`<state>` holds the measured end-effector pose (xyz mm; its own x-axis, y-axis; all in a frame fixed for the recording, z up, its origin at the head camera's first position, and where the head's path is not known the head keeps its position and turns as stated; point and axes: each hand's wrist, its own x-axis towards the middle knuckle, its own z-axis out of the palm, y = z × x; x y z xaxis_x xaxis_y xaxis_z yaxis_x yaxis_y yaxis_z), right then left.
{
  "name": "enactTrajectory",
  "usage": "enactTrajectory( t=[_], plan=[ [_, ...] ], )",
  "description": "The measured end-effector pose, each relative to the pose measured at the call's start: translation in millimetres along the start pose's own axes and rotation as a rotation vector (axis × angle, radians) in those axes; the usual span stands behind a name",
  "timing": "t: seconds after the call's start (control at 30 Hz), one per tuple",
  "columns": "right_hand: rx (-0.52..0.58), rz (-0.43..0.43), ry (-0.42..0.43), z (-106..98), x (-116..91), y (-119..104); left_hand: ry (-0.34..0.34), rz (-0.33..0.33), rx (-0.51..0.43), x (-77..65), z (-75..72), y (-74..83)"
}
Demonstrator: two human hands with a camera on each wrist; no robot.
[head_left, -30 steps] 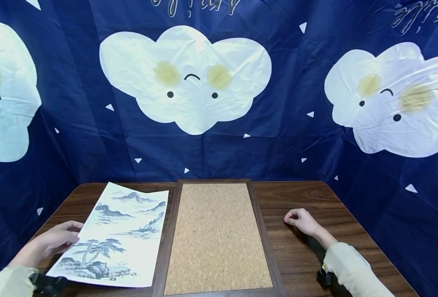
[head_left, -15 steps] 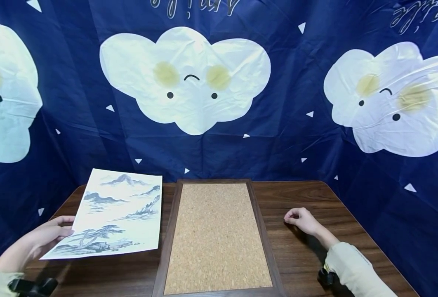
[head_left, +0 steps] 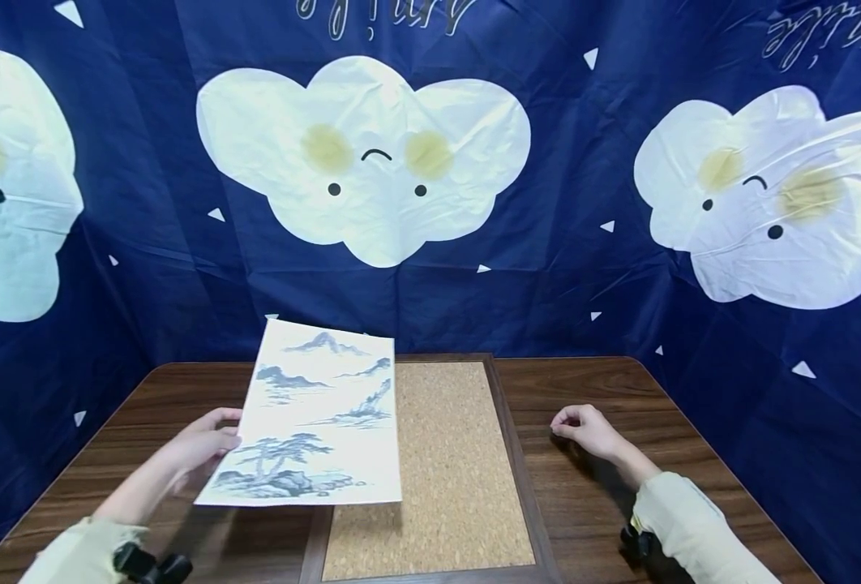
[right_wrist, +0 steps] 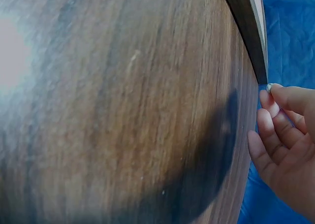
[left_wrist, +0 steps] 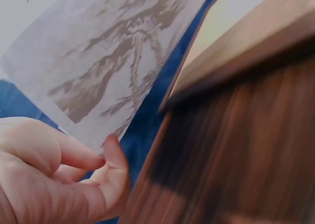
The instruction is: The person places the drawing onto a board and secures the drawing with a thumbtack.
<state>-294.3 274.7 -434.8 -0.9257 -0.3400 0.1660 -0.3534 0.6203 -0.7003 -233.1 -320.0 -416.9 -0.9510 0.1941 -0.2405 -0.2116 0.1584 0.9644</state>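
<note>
My left hand [head_left: 200, 446] pinches the left edge of a sheet of paper printed with an ink landscape painting [head_left: 314, 422]. Held above the table, the sheet covers the upper left part of a cork board [head_left: 467, 478] in a dark wood frame. In the left wrist view, thumb and fingers of the left hand [left_wrist: 64, 175] meet at the sheet's edge [left_wrist: 113, 61]. On the right side of the table, my right hand [head_left: 587, 430] stays low with its fingers bent. The right wrist view shows a small whitish piece [right_wrist: 269, 87], like a pushpin's head, pinched at its fingertips.
The dark wooden table [head_left: 569, 519] lies under the board, with bare wood around both hands. A blue cloth backdrop [head_left: 576, 284] with white clouds surrounds its back and sides.
The left hand has lifted the painting sheet off to the left, then carried it rightward until it overlaps the cork board. My right hand has stayed almost in place.
</note>
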Motion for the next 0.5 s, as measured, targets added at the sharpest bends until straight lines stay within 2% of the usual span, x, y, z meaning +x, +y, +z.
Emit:
enactTrajectory(
  t=[0.13,0.2,0.27,0.33,0.43,0.5],
  plan=[
    [0.027,-0.030,0.027,3,2,1,0.002,0.052,-0.016,1.2,49.9,16.7],
    [0.052,-0.069,0.039,5,2,0,0.008,0.052,-0.047,2.7,68.7,23.5],
    [0.094,-0.147,0.049,7,4,5,0.024,0.042,-0.064,3.9,84.5,28.1],
    [0.116,-0.172,0.056,8,4,4,0.067,0.029,-0.077,4.1,100.8,32.1],
    [0.111,-0.146,0.070,10,5,0,0.169,0.012,-0.073,1.3,128.1,38.2],
    [0.084,-0.070,0.070,10,4,-13,0.214,0.018,-0.063,1.0,142.7,38.0]
  ],
)
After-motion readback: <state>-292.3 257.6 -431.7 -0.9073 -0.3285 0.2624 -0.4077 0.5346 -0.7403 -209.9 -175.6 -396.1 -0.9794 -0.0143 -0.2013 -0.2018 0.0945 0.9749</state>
